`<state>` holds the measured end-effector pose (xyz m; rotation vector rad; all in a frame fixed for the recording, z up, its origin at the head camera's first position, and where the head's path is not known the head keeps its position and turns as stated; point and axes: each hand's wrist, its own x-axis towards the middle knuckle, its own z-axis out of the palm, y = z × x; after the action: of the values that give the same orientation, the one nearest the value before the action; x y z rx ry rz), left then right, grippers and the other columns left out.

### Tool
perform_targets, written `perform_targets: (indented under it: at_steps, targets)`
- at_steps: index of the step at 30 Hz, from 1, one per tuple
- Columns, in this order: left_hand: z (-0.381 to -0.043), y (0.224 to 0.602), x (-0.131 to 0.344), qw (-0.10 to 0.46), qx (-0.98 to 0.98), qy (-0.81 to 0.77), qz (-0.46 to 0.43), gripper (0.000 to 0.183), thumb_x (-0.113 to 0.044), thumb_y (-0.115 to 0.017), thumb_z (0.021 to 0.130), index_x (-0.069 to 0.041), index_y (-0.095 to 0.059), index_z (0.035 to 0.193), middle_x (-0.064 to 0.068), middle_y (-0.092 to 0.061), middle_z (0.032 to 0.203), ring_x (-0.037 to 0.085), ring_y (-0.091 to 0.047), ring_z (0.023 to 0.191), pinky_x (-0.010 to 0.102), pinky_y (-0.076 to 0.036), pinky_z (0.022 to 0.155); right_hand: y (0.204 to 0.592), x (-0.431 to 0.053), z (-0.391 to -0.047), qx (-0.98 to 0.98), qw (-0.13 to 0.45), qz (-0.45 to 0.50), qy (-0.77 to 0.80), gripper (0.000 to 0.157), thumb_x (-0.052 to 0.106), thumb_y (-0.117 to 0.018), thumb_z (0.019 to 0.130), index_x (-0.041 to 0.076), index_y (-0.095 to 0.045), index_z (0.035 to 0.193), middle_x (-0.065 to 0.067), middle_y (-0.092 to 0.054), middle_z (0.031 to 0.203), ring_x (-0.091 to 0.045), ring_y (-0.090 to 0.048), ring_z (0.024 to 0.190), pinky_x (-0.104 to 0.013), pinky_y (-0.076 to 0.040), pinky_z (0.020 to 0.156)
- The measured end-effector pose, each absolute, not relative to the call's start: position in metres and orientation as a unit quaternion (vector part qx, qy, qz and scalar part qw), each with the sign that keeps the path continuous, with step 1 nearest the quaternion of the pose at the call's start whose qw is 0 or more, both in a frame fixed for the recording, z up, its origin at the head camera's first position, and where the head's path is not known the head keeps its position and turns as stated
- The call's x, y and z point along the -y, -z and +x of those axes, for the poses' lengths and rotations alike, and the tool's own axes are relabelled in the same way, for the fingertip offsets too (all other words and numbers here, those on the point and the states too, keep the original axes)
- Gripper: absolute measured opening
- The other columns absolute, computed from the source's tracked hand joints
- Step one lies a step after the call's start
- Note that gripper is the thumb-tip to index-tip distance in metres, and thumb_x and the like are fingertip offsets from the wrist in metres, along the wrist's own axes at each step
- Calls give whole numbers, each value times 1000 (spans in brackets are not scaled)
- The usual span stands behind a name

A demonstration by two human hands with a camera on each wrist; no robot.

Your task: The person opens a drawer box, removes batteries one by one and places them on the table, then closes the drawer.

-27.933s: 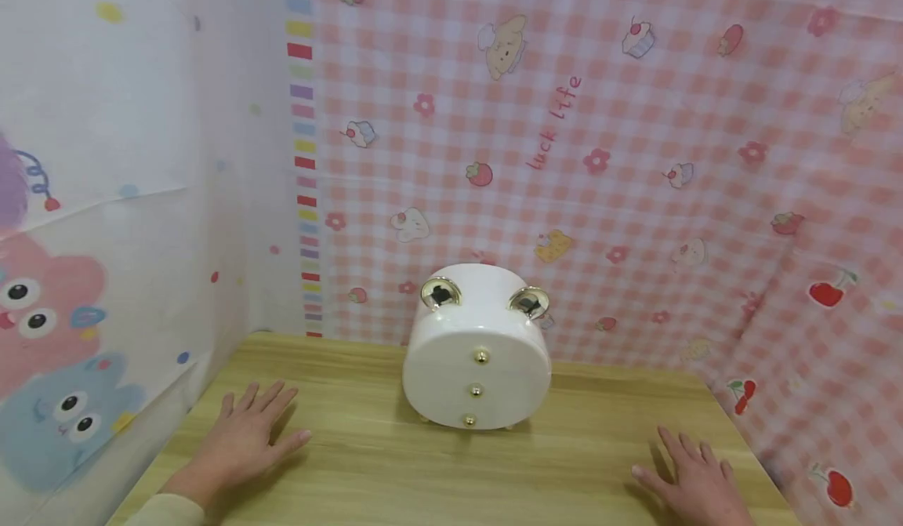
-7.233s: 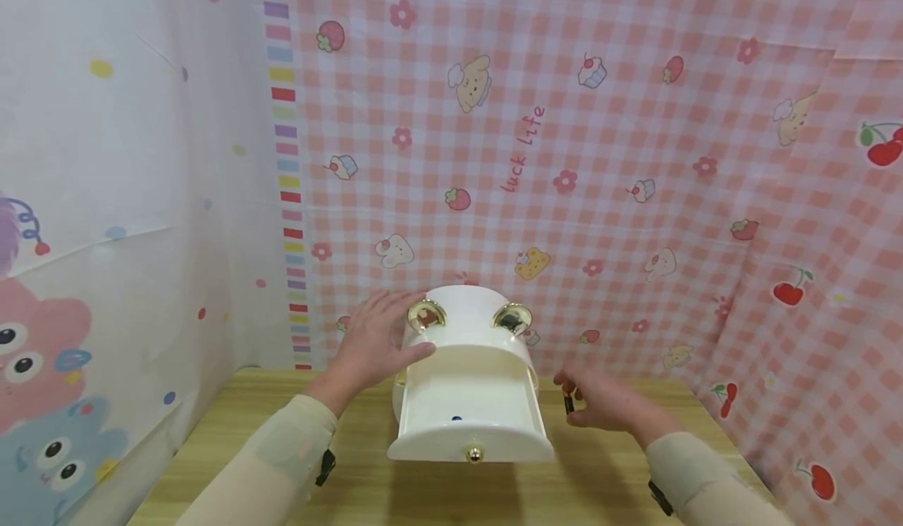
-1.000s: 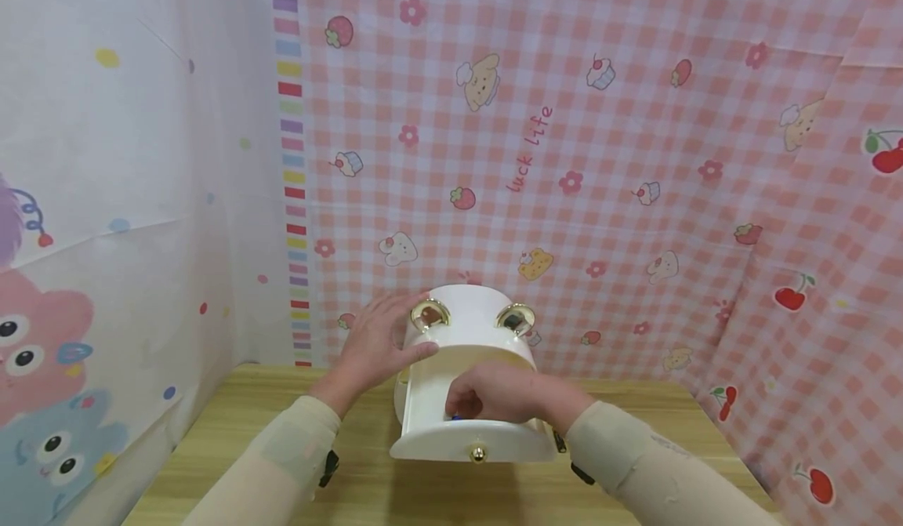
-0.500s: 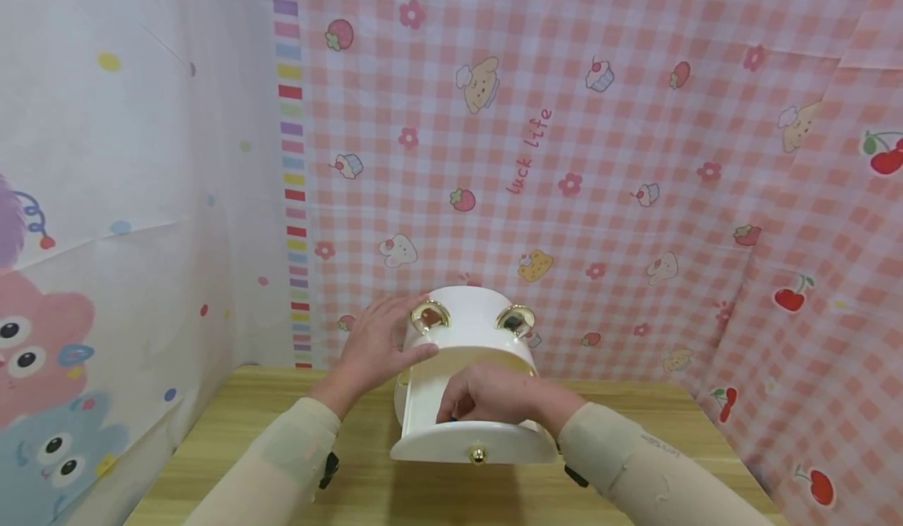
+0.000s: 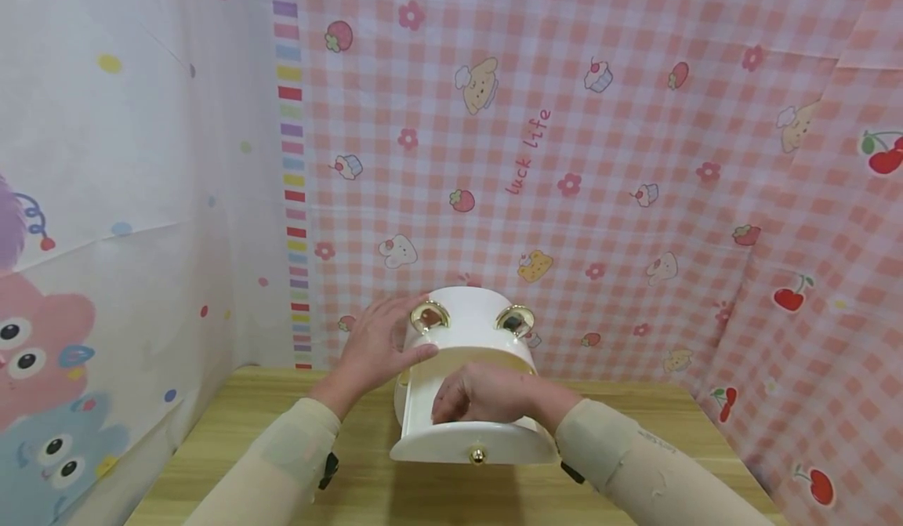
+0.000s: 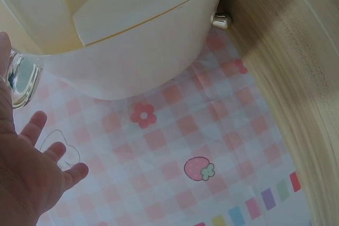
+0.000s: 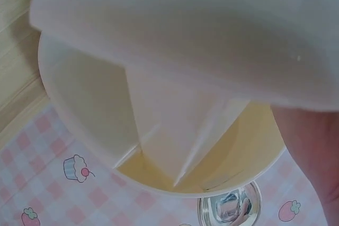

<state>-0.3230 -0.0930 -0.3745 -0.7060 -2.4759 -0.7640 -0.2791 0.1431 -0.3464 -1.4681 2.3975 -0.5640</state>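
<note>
A white storage box (image 5: 469, 318) with two gold-rimmed eyes stands on the wooden table. One drawer (image 5: 433, 443) is pulled out toward me, with a gold knob on its front. My left hand (image 5: 374, 346) rests against the box's left side, thumb at its front edge and fingers extended. My right hand (image 5: 487, 393) reaches down inside the drawer, fingers curled and pointing at its floor. Its fingertips are hidden behind the drawer front, so whether they pinch anything is not visible. In the right wrist view the drawer front covers most of that hand (image 7: 312, 152).
The wooden table (image 5: 282, 400) extends on both sides of the box. A pink checked cloth (image 5: 550, 220) hangs right behind it, and a white printed cloth (image 5: 169, 275) hangs at the left. Dark straps (image 5: 328, 469) sit on both wrists.
Since 27.9 s ago, the drawer has come out. A dark, slim thing was in my right hand 7.2 s ago. Over the last second that hand shifted slightly left, and the blue spot beneath it vanished from view.
</note>
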Motion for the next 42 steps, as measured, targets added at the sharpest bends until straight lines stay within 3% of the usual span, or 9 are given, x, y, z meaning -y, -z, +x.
perform_targets:
  at_steps: [10,21,32,42]
  targets:
    - [-323,377,93,229,897,282,-253,84,-57,-83,88,-27,-51,160,7,-59,159,37,-44,156,65,-23,133,348,-140,-282,-815,127,-536,179,16,3,-78,96,9,-85,109,-1,-83,106,2,-70,98,-13,-59,89]
    - [-322,375,92,225,902,274,-247,85,-58,-82,89,-28,-50,161,7,-57,160,37,-43,157,65,-23,133,342,-146,-280,-847,95,-509,118,22,-1,-72,97,9,-85,112,-3,-81,119,-9,-73,114,-14,-57,97]
    - [-322,374,92,221,902,276,-247,85,-59,-82,89,-26,-50,161,8,-57,161,36,-45,156,64,-22,134,336,-148,-276,-881,81,-462,56,28,-1,-72,96,17,-86,112,2,-80,122,-4,-74,110,-18,-59,97]
    - [-322,373,93,220,902,277,-248,85,-58,-82,88,-27,-50,161,9,-57,161,36,-44,156,64,-22,134,333,-152,-275,-873,59,-484,19,29,-4,-74,91,14,-86,112,-2,-81,118,-3,-75,101,-17,-60,92]
